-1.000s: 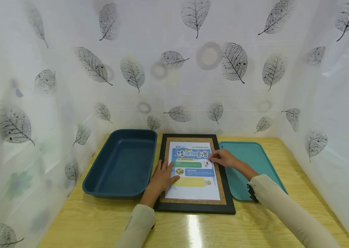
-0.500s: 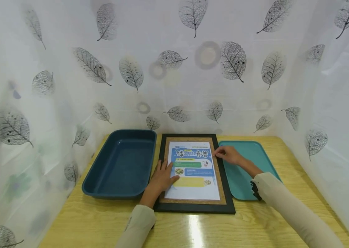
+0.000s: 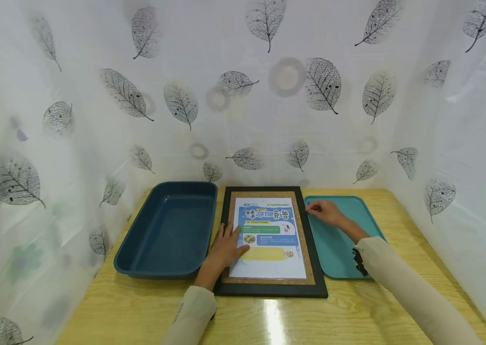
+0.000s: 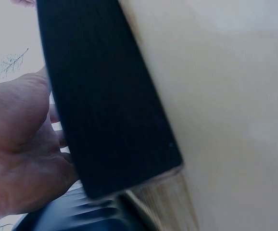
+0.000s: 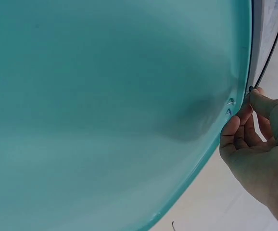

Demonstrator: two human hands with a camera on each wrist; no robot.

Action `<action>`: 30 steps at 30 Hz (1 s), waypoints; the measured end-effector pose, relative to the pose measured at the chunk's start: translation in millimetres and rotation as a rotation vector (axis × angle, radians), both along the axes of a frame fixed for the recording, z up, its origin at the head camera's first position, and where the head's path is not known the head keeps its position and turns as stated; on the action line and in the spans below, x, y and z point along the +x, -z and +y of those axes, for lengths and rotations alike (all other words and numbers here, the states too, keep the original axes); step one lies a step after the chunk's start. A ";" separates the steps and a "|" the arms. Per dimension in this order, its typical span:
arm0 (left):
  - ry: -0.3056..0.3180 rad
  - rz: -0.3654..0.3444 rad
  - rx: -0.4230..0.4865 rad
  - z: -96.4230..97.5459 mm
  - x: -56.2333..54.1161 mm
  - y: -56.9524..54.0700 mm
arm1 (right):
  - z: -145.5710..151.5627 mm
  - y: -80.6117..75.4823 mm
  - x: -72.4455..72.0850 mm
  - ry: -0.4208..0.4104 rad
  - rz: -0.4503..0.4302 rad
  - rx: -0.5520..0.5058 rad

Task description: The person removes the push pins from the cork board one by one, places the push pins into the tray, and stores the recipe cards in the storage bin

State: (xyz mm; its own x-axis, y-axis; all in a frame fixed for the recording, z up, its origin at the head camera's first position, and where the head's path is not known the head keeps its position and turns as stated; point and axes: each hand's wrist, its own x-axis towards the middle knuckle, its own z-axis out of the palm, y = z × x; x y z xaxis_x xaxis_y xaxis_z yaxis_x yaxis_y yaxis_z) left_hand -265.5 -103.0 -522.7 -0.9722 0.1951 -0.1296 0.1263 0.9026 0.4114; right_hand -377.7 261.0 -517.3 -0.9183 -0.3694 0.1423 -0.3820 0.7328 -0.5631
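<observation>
A cork board (image 3: 309, 273) with a black frame (image 3: 269, 289) lies on the table, and a printed sheet (image 3: 269, 268) with blue, green and yellow blocks rests on it. My left hand (image 3: 224, 249) lies across the board's left edge, fingers spread and resting on the sheet; the left wrist view shows its palm beside the dark frame. My right hand (image 3: 326, 212) is over the upper left corner of the teal tray (image 3: 342, 254). Its thumb and index finger pinch a small dark-headed pushpin (image 5: 251, 88). Two more pins (image 5: 229, 107) lie inside the tray's corner.
A deep dark blue basin (image 3: 169, 230) stands left of the board, close to my left hand. Everything sits on a wooden table (image 3: 243, 318). A leaf-patterned curtain (image 3: 243, 124) encloses the back and both sides.
My right hand has moved right, from the sheet's upper right edge across the black frame to the tray's corner. My left hand has stayed in place on the board.
</observation>
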 end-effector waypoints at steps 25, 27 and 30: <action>0.020 0.018 -0.010 -0.9 0.3 -0.5 | 12.0 10.1 -1.3 0.075 -0.067 0.032; 0.020 0.018 -0.005 -0.9 0.4 -0.7 | 11.2 9.0 -0.2 0.074 -0.066 0.035; 0.019 0.016 0.000 -0.9 1.2 -1.2 | 11.0 7.8 1.5 0.062 -0.058 0.039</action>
State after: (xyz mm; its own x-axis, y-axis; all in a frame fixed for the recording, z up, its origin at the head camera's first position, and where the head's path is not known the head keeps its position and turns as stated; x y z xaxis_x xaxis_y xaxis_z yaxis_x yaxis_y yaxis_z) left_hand -264.4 -103.9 -521.5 -0.9702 0.2139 -0.1139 0.1504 0.9000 0.4092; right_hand -376.2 272.0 -525.1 -0.9458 -0.3158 0.0753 -0.3031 0.7758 -0.5533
